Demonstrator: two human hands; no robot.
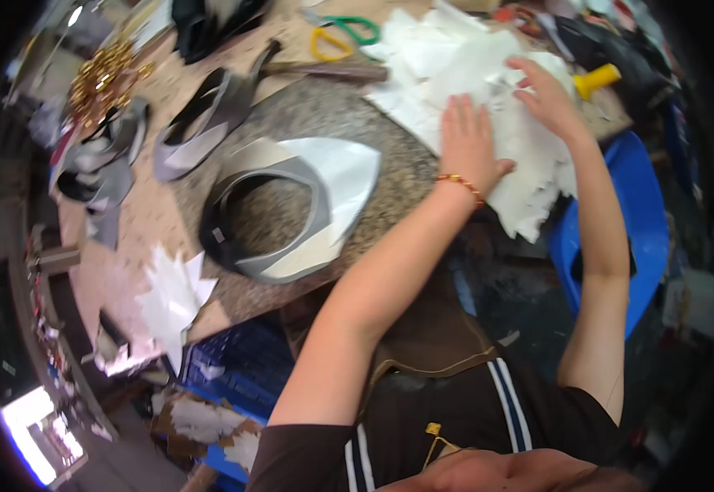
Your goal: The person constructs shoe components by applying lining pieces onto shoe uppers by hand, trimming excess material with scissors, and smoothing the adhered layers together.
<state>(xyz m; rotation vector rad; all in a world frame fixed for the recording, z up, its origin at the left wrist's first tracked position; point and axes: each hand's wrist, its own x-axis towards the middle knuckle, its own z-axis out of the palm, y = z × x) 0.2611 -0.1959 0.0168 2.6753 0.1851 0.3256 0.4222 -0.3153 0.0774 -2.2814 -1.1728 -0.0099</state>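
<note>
My left hand (468, 143), with a red-and-gold bracelet on its wrist, lies flat on a pile of white jagged-edged sheets (406, 82), fingers stretched out. Over the right part of the same pile is my right hand (547, 100), its fingers apart and slightly bent, with nothing visible in them. Left of the hands, a grey ring-shaped shoe upper (324, 197) with white lining pieces lies on a speckled stone slab (406, 164). A wooden-handled hammer (332, 72) lies along the slab's far edge, close to the pile.
Scissors (345, 34) with green and yellow handles lie beyond the hammer. More grey shoe uppers (197, 123) and a gold heap (107, 82) are at the left. White scraps (168, 291) lie near the front edge. A yellow handle (599, 80) and blue plastic seat (648, 205) are at right.
</note>
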